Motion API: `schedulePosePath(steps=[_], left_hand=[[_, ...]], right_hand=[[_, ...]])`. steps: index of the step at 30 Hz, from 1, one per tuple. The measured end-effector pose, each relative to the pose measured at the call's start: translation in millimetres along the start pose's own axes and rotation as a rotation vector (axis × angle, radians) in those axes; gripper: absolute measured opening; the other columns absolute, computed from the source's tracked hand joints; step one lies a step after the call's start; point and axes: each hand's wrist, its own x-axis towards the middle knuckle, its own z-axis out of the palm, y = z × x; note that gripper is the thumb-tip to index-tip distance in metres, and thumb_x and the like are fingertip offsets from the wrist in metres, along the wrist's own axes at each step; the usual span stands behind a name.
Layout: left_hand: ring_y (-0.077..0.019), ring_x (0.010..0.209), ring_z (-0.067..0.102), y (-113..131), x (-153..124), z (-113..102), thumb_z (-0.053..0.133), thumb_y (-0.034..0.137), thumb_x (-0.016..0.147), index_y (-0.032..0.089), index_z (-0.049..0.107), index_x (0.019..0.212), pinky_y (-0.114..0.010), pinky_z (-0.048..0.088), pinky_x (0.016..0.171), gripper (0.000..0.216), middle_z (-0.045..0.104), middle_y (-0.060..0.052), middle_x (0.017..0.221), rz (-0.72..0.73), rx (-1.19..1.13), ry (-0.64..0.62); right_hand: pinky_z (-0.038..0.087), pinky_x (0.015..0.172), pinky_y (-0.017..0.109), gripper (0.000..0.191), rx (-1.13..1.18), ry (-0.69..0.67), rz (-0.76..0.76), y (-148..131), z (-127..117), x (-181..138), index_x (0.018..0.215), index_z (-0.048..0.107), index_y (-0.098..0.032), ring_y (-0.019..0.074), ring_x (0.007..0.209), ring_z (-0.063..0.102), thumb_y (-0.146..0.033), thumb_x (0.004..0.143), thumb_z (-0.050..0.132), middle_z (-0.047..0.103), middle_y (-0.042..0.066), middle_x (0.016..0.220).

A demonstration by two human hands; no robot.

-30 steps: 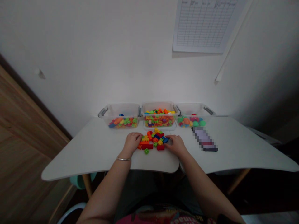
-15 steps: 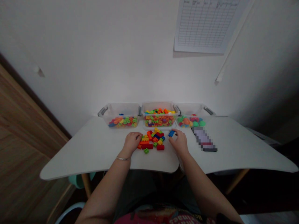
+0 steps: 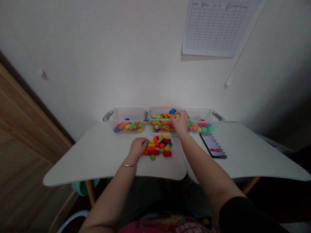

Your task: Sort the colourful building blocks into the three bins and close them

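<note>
A pile of small coloured bricks [image 3: 160, 145] lies on the white table [image 3: 97, 155] in front of me. My left hand [image 3: 138, 146] rests curled at the pile's left edge, touching the bricks. My right hand [image 3: 179, 121] is stretched out over the middle clear bin [image 3: 165, 111], fingers pinched on a blue brick [image 3: 172, 111] above the bin's coloured bricks. A thin bracelet circles my left wrist.
Three clear bins stand in a row at the wall: the left bin [image 3: 126, 118] and the right bin [image 3: 204, 117] hold coloured pieces too. A phone [image 3: 213, 145] lies right of the pile. A printed sheet [image 3: 213, 26] hangs on the wall.
My right hand picked a blue brick off the pile's right side and carried it up and back over the middle bin. My left hand has stayed at the pile.
</note>
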Motion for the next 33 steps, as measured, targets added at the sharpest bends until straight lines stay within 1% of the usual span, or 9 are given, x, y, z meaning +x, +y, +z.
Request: schedulePosePath(steps=[2, 5, 12, 15, 19, 22, 24, 27, 33], left_hand=[[-0.0217, 0.102, 0.065, -1, 0, 1, 0.045, 0.029, 0.087, 0.022, 0.075, 0.094, -0.035, 0.044, 0.099, 0.032, 0.075, -0.006, 0.103, 0.011, 0.002, -0.005], [-0.0223, 0.103, 0.066, -1, 0, 1, 0.045, 0.029, 0.087, 0.022, 0.075, 0.095, -0.036, 0.044, 0.099, 0.032, 0.075, -0.007, 0.104, 0.013, 0.012, -0.001], [-0.0221, 0.103, 0.065, 0, 0, 0, 0.047, 0.028, 0.087, 0.022, 0.075, 0.095, -0.036, 0.045, 0.099, 0.030, 0.075, -0.006, 0.104, -0.002, 0.011, 0.005], [-0.0226, 0.103, 0.065, 0, 0, 0, 0.046, 0.027, 0.087, 0.020, 0.075, 0.095, -0.037, 0.044, 0.099, 0.031, 0.075, -0.007, 0.104, -0.002, 0.010, -0.007], [-0.0229, 0.103, 0.065, 0, -1, -1, 0.045, 0.027, 0.088, 0.020, 0.075, 0.096, -0.037, 0.044, 0.100, 0.032, 0.075, -0.007, 0.104, 0.008, 0.018, -0.012], [-0.0231, 0.103, 0.065, 2, -1, -2, 0.045, 0.028, 0.087, 0.019, 0.074, 0.097, -0.037, 0.044, 0.100, 0.032, 0.075, -0.007, 0.105, -0.002, 0.025, -0.014], [-0.0229, 0.104, 0.065, 3, 0, -1, 0.046, 0.028, 0.087, 0.019, 0.074, 0.097, -0.037, 0.044, 0.100, 0.032, 0.075, -0.008, 0.106, -0.013, 0.028, -0.016], [-0.0228, 0.104, 0.065, 3, 0, 0, 0.046, 0.027, 0.087, 0.019, 0.075, 0.097, -0.036, 0.044, 0.100, 0.031, 0.075, -0.008, 0.106, -0.021, 0.029, -0.011], [-0.0222, 0.103, 0.065, 4, 0, -1, 0.045, 0.026, 0.087, 0.019, 0.074, 0.097, -0.036, 0.044, 0.100, 0.032, 0.075, -0.007, 0.106, -0.014, 0.015, -0.020]], right_hand=[[0.036, 0.099, 0.043, 0.020, -0.070, -0.093, -0.016, -5, 7, 5, 0.083, 0.068, -0.021, 0.0261, 0.104, 0.054, -0.038, 0.083, 0.057, 0.069, 0.008, 0.098], [0.031, 0.103, 0.046, 0.023, -0.128, -0.170, -0.053, -7, 14, 8, 0.091, 0.073, -0.023, 0.0262, 0.107, 0.053, -0.037, 0.085, 0.055, 0.071, 0.006, 0.102], [0.028, 0.107, 0.047, 0.029, -0.168, -0.218, -0.121, -1, 16, 2, 0.105, 0.073, -0.021, 0.0272, 0.112, 0.051, -0.030, 0.085, 0.054, 0.071, 0.007, 0.110], [0.028, 0.108, 0.045, 0.031, -0.134, -0.203, -0.143, -2, 10, 2, 0.109, 0.071, -0.019, 0.0267, 0.113, 0.052, -0.030, 0.086, 0.053, 0.070, 0.009, 0.112], [0.034, 0.105, 0.041, 0.029, 0.011, -0.093, -0.212, -1, -1, 0, 0.109, 0.068, -0.019, 0.0238, 0.110, 0.053, -0.029, 0.087, 0.051, 0.069, 0.008, 0.112], [0.042, 0.097, 0.039, 0.026, 0.162, -0.028, -0.238, 7, -9, -13, 0.106, 0.066, -0.019, 0.0216, 0.099, 0.057, -0.028, 0.086, 0.051, 0.069, 0.008, 0.105], [0.046, 0.089, 0.037, 0.024, 0.230, -0.036, -0.232, 14, -13, -27, 0.104, 0.066, -0.019, 0.0206, 0.091, 0.059, -0.028, 0.086, 0.052, 0.069, 0.008, 0.100], [0.049, 0.085, 0.037, 0.019, 0.239, -0.148, -0.245, 28, -13, -49, 0.095, 0.068, -0.019, 0.0207, 0.088, 0.061, -0.025, 0.085, 0.053, 0.069, 0.008, 0.094], [0.046, 0.096, 0.039, 0.019, 0.025, -0.497, -0.282, 55, -8, -80, 0.094, 0.072, -0.021, 0.0218, 0.100, 0.063, -0.016, 0.081, 0.059, 0.072, 0.006, 0.103]])
